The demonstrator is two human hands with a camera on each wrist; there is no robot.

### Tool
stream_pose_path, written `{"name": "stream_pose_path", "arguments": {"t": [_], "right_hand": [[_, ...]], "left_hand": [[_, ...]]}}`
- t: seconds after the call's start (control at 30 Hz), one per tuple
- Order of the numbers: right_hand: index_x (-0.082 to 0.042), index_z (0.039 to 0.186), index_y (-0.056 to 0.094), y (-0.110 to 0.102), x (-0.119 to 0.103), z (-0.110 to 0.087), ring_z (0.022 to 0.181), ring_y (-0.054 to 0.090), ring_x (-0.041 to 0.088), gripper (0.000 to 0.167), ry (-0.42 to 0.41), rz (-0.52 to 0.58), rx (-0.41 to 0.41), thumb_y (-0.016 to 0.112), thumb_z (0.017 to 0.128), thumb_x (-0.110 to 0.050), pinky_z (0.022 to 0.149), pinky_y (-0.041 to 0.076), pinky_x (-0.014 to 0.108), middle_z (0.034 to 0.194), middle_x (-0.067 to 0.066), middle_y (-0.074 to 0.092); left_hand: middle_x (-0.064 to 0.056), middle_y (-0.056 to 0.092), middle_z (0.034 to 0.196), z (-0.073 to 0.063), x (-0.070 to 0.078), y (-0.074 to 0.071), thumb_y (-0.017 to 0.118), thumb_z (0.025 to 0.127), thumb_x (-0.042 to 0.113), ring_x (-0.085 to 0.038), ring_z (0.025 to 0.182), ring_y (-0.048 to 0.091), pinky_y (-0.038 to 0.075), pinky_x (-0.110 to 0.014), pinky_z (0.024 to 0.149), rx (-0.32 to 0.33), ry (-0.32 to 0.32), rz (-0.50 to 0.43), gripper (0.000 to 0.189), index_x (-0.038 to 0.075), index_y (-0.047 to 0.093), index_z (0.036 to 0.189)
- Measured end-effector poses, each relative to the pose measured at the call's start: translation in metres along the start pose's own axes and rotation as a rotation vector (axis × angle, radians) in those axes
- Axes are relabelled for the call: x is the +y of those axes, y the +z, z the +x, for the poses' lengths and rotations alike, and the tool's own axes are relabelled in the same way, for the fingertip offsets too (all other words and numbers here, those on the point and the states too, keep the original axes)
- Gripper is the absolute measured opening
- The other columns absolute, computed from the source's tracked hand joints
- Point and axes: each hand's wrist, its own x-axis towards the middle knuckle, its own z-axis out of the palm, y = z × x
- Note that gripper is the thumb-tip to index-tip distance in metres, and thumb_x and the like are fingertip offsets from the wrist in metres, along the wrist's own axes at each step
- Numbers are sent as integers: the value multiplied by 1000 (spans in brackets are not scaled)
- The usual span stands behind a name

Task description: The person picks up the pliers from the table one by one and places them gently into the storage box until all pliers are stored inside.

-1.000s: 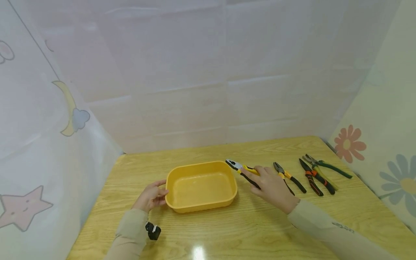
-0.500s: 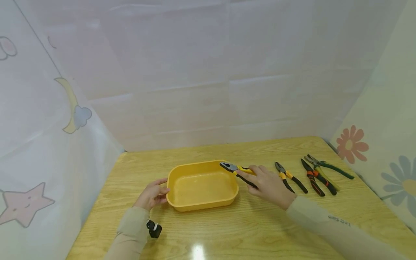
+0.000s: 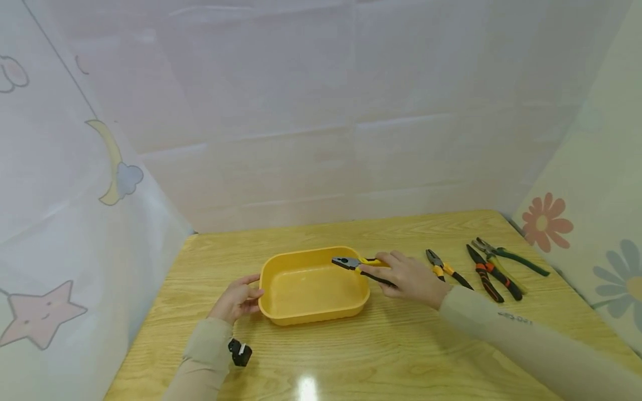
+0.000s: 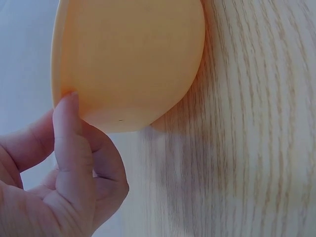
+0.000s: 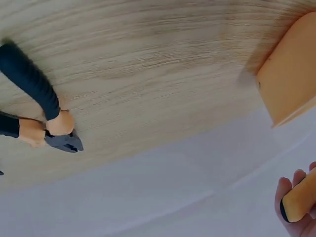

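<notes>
The left hand pinches the tray at its left end; the right hand grips the pliers by the handles, their head above the tray's right side. Best, I judge, to keep the tray braced and the pliers level, clear of the rim. The right sleeve's lettering is too blurred to read; the orange pair, red pair and green pair show no legible label.

A wood-grain counter lies under the hands; beyond them, a creased pale wall; printed star left, flowers right.
</notes>
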Motion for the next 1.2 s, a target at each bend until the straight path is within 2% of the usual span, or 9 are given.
{"name": "stream_pose_path", "arguments": {"t": [0.1, 0.3, 0.5, 0.8, 1.0, 1.2], "right_hand": [[-16, 132, 61, 1, 4, 2, 76, 56, 22, 44, -33, 4, -14, 33, 103, -32, 47, 43, 25, 108, 15, 59], [-17, 131, 64, 4, 9, 6, 75, 53, 19, 53, -89, 23, -42, 22, 103, -33, 49, 43, 24, 109, 14, 59], [-19, 133, 61, 10, 14, 10, 74, 51, 18, 50, -146, 41, -44, 23, 103, -31, 48, 41, 23, 110, 12, 59], [-21, 134, 59, 19, 16, 17, 71, 48, 17, 46, -206, -5, -36, 25, 104, -31, 45, 34, 20, 108, 11, 59], [-23, 136, 58, 20, 14, 22, 70, 44, 16, 47, -218, -26, -54, 25, 103, -31, 45, 28, 19, 108, 10, 57], [-24, 137, 57, 19, 12, 25, 69, 45, 15, 45, -224, -43, -68, 28, 104, -32, 44, 30, 19, 109, 10, 58]], "left_hand": [[-14, 56, 94, 0, 0, 0, 54, 94, -7, -16, 66, 54, 51, -21, 51, 6, -5, 0, 54, 0, 38, 146], [-13, 56, 92, 1, 1, 0, 54, 94, -7, -15, 64, 53, 51, -21, 51, 7, -7, -8, 55, -1, 38, 146], [-13, 56, 90, 3, -1, 0, 54, 94, -7, -15, 65, 54, 51, -21, 51, 2, -5, -7, 54, 0, 38, 145], [-14, 55, 92, 3, -1, 0, 54, 93, -8, -16, 65, 54, 52, -22, 52, 17, -17, -39, 55, 1, 39, 146], [-14, 55, 92, 3, -1, 0, 54, 94, -8, -16, 65, 54, 51, -22, 51, 13, -12, -33, 56, 1, 38, 146], [-13, 55, 91, 2, -1, 0, 55, 94, -7, -16, 65, 53, 50, -21, 51, 18, -9, -23, 54, 0, 39, 145]]}}
